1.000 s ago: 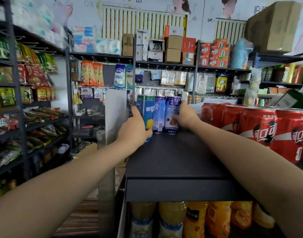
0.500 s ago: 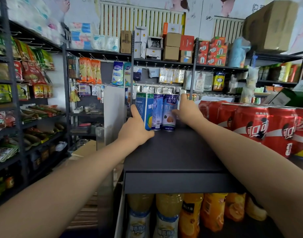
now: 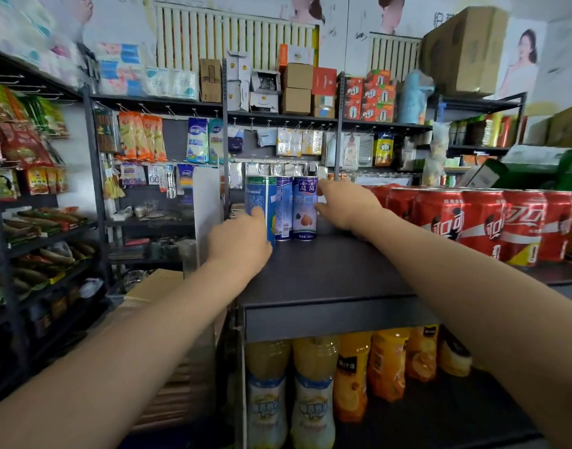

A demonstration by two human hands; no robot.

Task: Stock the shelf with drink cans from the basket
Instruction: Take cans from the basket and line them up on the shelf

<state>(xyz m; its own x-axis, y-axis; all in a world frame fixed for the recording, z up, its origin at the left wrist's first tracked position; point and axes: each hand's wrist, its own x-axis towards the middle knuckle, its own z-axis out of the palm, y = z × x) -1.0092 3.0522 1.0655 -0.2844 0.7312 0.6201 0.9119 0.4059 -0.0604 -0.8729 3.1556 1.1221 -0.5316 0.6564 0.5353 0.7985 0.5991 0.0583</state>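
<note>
Three cans: we see three tall blue drink cans [image 3: 283,209] standing upright in a tight row at the far edge of the dark shelf top [image 3: 323,273], touching one another.
Left can: the teal-and-blue can [image 3: 260,202] stands at the left end of the row, by the shelf top's left edge.
Middle can: the narrow blue can [image 3: 284,207] stands between the other two.
Right can: the blue can with a peach picture [image 3: 304,207] closes the row on the right.
Left hand: our left hand [image 3: 241,243] lies against the near side of the left can, index finger stretched up its face; the other fingers are hidden, so we cannot tell whether they wrap it.
Right hand: our right hand [image 3: 347,205] sits just right of the peach can, fingers loosely spread, fingertips [image 3: 320,207] at its side; whether they press it we cannot tell, and it grips nothing.
Red cola cans: a row of red cans [image 3: 482,222] stands on the shelf top to the right of the blue row, behind our right forearm.
Below the shelf top: yellow and orange juice bottles [image 3: 313,387] stand on the level underneath.
Basket: not in view.
</note>
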